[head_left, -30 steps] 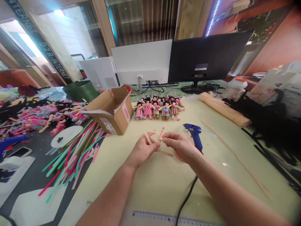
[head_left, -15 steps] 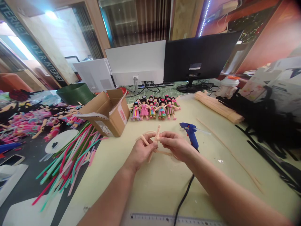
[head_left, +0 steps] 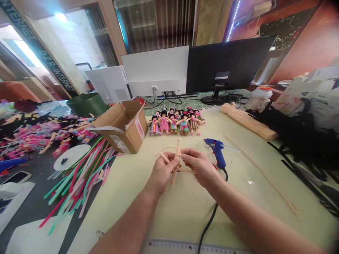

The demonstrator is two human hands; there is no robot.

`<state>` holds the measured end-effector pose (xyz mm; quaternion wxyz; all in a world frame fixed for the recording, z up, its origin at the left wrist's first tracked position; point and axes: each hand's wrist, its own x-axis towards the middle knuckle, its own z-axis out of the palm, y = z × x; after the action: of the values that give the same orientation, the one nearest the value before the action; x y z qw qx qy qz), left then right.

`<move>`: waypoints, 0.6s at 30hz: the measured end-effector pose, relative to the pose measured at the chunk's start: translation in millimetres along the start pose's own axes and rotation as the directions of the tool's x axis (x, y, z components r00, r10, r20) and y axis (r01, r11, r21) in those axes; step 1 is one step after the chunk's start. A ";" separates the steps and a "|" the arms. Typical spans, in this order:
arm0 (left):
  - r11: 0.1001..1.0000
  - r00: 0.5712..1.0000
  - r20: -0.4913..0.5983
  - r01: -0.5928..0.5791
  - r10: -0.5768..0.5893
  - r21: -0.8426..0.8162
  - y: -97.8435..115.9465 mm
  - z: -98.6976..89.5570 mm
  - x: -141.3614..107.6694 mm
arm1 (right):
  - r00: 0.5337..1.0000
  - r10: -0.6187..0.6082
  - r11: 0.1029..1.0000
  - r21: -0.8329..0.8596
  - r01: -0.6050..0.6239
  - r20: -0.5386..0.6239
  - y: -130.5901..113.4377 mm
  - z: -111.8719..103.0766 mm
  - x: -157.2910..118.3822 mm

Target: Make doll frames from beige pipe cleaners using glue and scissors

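A beige doll body twisted from pipe cleaners [head_left: 178, 145] stands nearly upright between my two hands, with limb-like strands sticking out to the sides and below. My left hand [head_left: 164, 170] is closed on its middle, thumb across the front. From the other side, the fingertips of my right hand [head_left: 199, 164] pinch the same middle part. A thin loose strand curves out behind my left fingers. Just right of my right hand lies a blue glue gun [head_left: 218, 154] with a clear glue stick in its back.
Finished dolls [head_left: 174, 123] stand beyond my hands, beside an open cardboard box [head_left: 128, 135]. Coloured pipe cleaners [head_left: 79, 180] spread at left. A beige bundle [head_left: 250, 121] and a single beige stem [head_left: 261, 173] lie at right. A ruler [head_left: 180, 246] and black cord [head_left: 209, 224] are nearest me.
The view has shifted slightly. Both hands stay on the doll body; its lower strand now shows more plainly below my fingers, and the thin strand behind my left hand is more visible.
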<state>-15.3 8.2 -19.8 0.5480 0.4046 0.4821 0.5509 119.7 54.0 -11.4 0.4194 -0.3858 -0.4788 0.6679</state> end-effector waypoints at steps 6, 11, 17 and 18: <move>0.999 1.000 -0.020 -0.001 0.000 -0.043 -0.9 1.6 0.2 | 0.995 0.098 0.985 0.142 -0.099 0.013 -1.8 3.1 -0.9; 0.999 1.000 -0.028 -0.014 0.013 -0.031 0.8 3.4 -0.8 | 0.990 0.127 0.976 0.173 -0.135 0.058 -1.7 -0.2 0.3; 0.998 0.999 -0.030 0.023 -0.025 -0.059 -0.8 2.6 -0.6 | 0.996 0.062 0.990 0.126 -0.070 0.064 -1.0 -1.7 1.3; 0.998 0.999 -0.029 0.027 -0.029 -0.058 -1.0 1.8 -0.4 | 0.999 0.016 0.997 0.076 -0.018 0.030 -0.2 -1.1 1.7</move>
<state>-13.3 7.9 -20.4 0.5599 0.3737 0.4798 0.5627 120.2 56.0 -11.7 0.4211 -0.3636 -0.4559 0.6947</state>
